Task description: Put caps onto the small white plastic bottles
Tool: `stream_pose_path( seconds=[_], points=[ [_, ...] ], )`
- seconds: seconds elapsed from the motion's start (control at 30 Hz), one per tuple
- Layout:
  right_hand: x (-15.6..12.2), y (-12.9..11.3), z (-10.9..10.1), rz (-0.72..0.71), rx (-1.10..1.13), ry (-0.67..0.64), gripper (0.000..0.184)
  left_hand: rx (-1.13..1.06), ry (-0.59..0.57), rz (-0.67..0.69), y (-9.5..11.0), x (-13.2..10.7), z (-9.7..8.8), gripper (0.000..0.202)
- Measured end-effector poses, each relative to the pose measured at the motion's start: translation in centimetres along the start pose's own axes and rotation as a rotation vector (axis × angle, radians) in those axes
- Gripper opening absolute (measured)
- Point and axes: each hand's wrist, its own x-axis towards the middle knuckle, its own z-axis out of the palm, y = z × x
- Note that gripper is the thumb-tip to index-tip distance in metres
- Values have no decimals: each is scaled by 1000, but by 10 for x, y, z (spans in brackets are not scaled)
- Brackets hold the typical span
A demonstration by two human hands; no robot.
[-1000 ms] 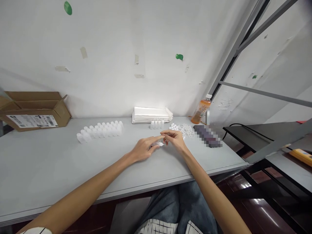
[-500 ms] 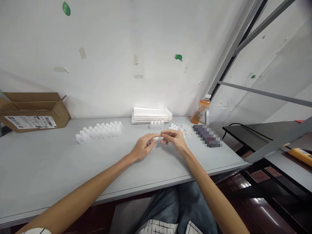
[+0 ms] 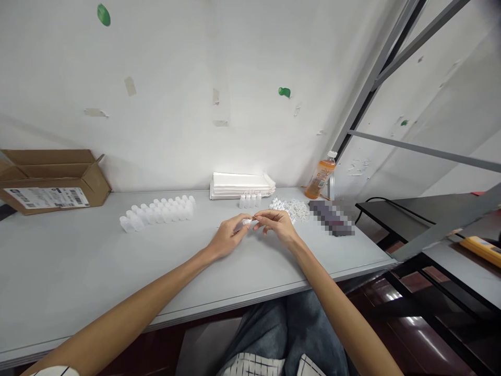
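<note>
My left hand (image 3: 227,237) is closed around a small white plastic bottle (image 3: 246,222), with most of its body hidden in the fingers. The bottle's end points right, toward my right hand (image 3: 279,225). My right thumb and fingers are pinched together at that end; anything between them is too small to make out. Both hands are just above the grey table (image 3: 188,292). Behind them stand several small bottles with narrow tips (image 3: 250,200). To the right of these lie a pile of small white caps (image 3: 278,204) and a heap of thin white pieces (image 3: 299,210).
Rows of translucent white bottles (image 3: 158,212) stand on the left. An open cardboard box (image 3: 55,180) sits at the far left. White flat packs (image 3: 242,183) are stacked by the wall. At right are an orange drink bottle (image 3: 321,176) and a blurred dark object (image 3: 332,217).
The view has shifted very slightly. My right fingertips have moved a little left, and both hands stay together at the small bottle.
</note>
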Motion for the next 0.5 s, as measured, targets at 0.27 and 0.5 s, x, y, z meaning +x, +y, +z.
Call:
stream_pose_path(
  seconds=[0.27,0.5],
  points=[
    [0,0,0,19,1,-4,25,24,-19,7,-2,1,0,34],
    [2,5,-1,16,0,6,26,31,-35,-7,-4,-1,0,36]
  ],
)
